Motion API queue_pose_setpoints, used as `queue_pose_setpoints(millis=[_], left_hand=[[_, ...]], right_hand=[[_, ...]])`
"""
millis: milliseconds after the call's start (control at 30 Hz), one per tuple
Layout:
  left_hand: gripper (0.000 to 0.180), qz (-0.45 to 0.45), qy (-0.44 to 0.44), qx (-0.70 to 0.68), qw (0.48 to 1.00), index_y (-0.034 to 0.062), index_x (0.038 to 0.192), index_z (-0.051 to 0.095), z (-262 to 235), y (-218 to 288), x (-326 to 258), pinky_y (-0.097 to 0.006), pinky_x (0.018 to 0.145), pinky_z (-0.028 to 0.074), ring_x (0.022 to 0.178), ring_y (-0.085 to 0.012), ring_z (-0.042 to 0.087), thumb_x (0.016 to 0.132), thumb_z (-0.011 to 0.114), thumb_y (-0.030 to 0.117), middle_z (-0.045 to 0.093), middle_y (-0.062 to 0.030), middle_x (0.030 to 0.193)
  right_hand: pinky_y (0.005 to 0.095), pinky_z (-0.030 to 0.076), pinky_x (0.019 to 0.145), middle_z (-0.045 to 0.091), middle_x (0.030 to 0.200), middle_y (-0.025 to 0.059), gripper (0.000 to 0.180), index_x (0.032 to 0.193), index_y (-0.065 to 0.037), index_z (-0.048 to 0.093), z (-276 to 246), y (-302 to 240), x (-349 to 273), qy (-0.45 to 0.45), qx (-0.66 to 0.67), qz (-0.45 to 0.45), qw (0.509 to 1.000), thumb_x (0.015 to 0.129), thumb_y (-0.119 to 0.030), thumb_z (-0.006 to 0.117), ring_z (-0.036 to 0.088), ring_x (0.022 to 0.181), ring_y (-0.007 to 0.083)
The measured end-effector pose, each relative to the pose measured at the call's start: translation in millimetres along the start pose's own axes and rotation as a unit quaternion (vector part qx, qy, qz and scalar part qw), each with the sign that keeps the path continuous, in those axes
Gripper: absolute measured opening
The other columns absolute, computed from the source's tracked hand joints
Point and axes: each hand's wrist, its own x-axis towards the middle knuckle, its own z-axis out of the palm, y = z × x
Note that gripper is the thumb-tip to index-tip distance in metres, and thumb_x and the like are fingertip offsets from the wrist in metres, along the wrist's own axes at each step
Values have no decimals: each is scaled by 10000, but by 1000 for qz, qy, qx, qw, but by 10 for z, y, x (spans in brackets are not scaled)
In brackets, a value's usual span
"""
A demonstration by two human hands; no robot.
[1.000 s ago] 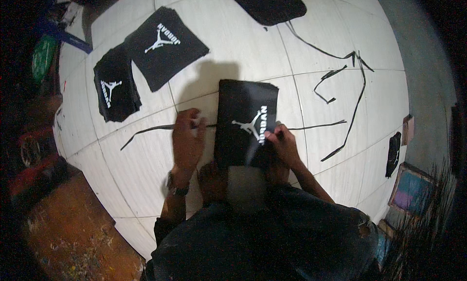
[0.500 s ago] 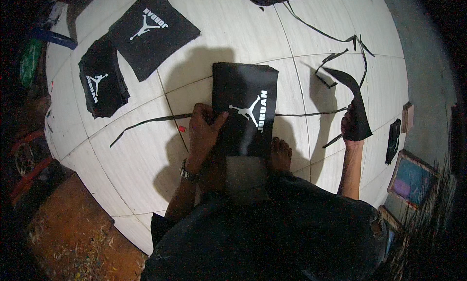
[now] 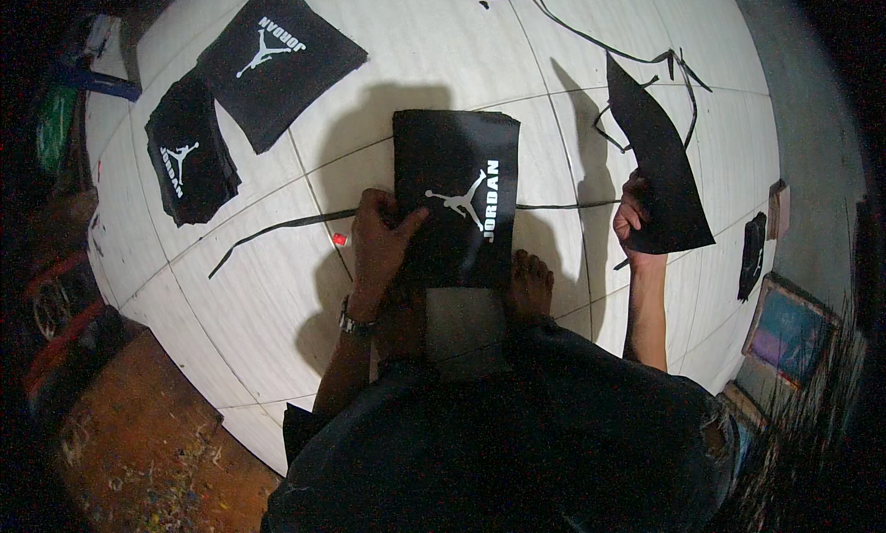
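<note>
In front of me lies a neat stack of black fabric pieces [image 3: 452,150] with a white printed figure and lettering on top. My left hand [image 3: 380,242] grips the stack's left edge, its thumb lying over the top piece and its fingers partly hidden. Off to the right, my right hand [image 3: 633,221] pinches a single black fabric piece [image 3: 660,164], raised above the floor and curving upward. A thin black strip [image 3: 286,224] runs beneath the stack and comes out on both sides. My feet are on the floor at the stack's near end.
Two more printed black stacks [image 3: 277,81] [image 3: 194,164] lie at the far left on the tiled floor [image 3: 461,53]. Loose black strips [image 3: 609,46] trail at the far right. A small printed black bundle [image 3: 752,256] and a framed screen [image 3: 789,335] sit near the right wall.
My right hand has shifted left toward the stack, and its fabric piece has turned to show more of its broad face. My left hand keeps its hold on the stack.
</note>
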Motion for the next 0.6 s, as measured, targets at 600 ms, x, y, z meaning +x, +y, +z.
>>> queue_pose_setpoints(millis=[600], left_hand=[[227,-33,256,-345,902,40,1182,604,-1512,332,-133,-193,709,367,768,-61,473,992,703,115,594,49,891]], right_hand=[[239,380,502,668,1020,64,300,1269,-53,556,170,367,-65,45,-202,-51,977,1039,-243,522,501,618,112]])
